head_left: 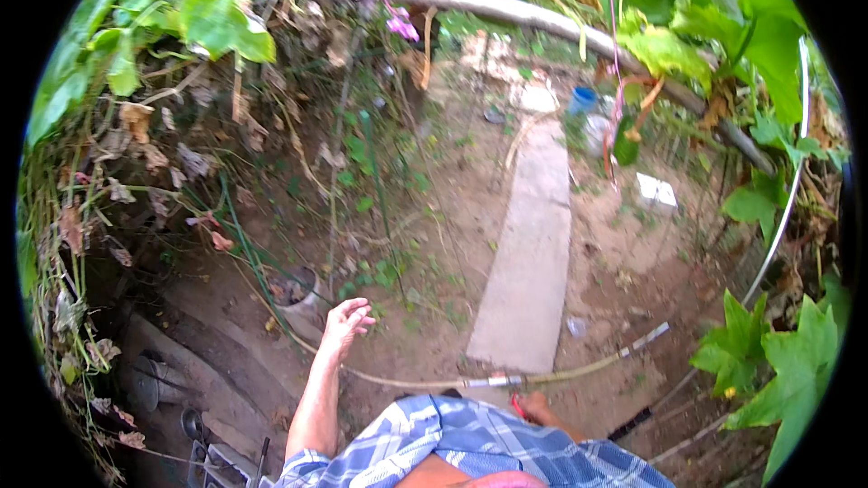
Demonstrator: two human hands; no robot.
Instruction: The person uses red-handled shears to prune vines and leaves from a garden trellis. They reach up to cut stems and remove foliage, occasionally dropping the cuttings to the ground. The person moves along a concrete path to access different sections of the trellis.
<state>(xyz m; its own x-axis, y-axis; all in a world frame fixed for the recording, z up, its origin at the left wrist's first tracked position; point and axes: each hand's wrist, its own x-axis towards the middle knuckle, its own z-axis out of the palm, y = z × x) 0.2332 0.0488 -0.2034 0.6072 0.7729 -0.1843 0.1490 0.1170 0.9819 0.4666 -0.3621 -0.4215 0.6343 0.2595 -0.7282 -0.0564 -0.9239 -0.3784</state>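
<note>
My left hand [344,325] is raised in front of me, fingers loosely bent and apart, with nothing visible in it. Beyond it, on the soil, stands a pale pot [306,300]. Low against my checked shirt, my right hand [541,409] is closed around a small red thing [518,406], perhaps a handle; the shirt and the hand hide most of it. A long, thin curved pole [579,369] with pale sleeves on it crosses just in front of me, close to the right hand. Whether I touch the pole cannot be made out.
A narrow slab path [524,262] runs ahead over bare soil. Overhead arches a thick pole [488,4] hung with leafy vines. Dried vines [136,154] crowd the left side. Farther off are a blue bucket [581,100] and a white box [656,191]. Large leaves [800,366] reach in at right.
</note>
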